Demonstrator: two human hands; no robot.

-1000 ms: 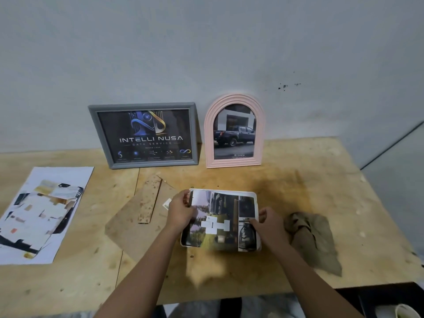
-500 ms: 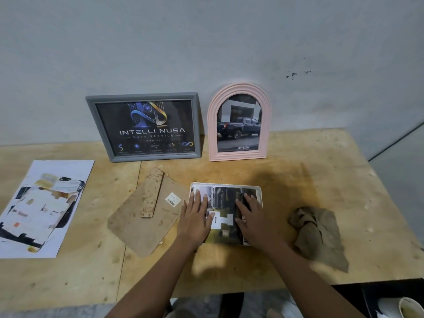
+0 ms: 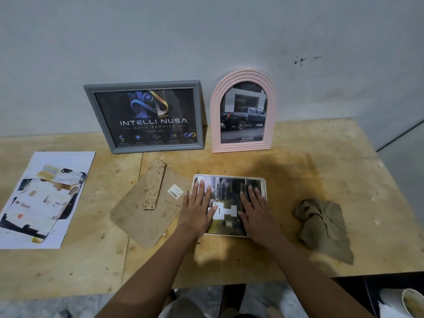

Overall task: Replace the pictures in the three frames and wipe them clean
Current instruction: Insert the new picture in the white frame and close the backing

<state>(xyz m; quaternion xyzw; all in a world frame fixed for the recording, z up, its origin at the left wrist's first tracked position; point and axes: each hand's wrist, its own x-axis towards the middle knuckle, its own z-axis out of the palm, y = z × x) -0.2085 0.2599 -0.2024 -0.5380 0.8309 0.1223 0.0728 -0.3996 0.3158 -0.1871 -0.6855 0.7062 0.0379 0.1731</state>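
So, white frame (image 3: 264, 182): it lay flat on the counter (image 3: 321, 161), near the front edge, with its long side running left to right.
Picture (image 3: 229, 193): a dark print with a white cross-like shape in its middle lay on the white frame, inside the rim.
Left hand (image 3: 198, 207): it was spread flat with straight fingers, palm down on the left part of the picture, gripping nothing.
Right hand (image 3: 257, 210): it was likewise flat, its straight fingers pressing on the right part of the picture, gripping nothing.
Backing board (image 3: 137, 216): brown, it lay tilted on the counter just left of the white frame. Its stand strip (image 3: 154, 184) faced up and a barcode sticker (image 3: 176, 191) sat near the left hand. I could not tell whether board and frame touched.
Grey frame (image 3: 144, 115): it stood upright against the wall (image 3: 206, 42) at the back of the counter, holding a dark poster that read INTELLI NUSA.
Pink frame (image 3: 243, 111): arched, it stood upright just right of the grey frame, holding a photo of a dark pickup truck.
Cloth (image 3: 323, 228): crumpled and olive-brown, it lay on the counter right of the white frame, apart from the right hand.
Loose prints (image 3: 43, 198): a small stack lay on a white sheet at the counter's left end, well apart from both hands.
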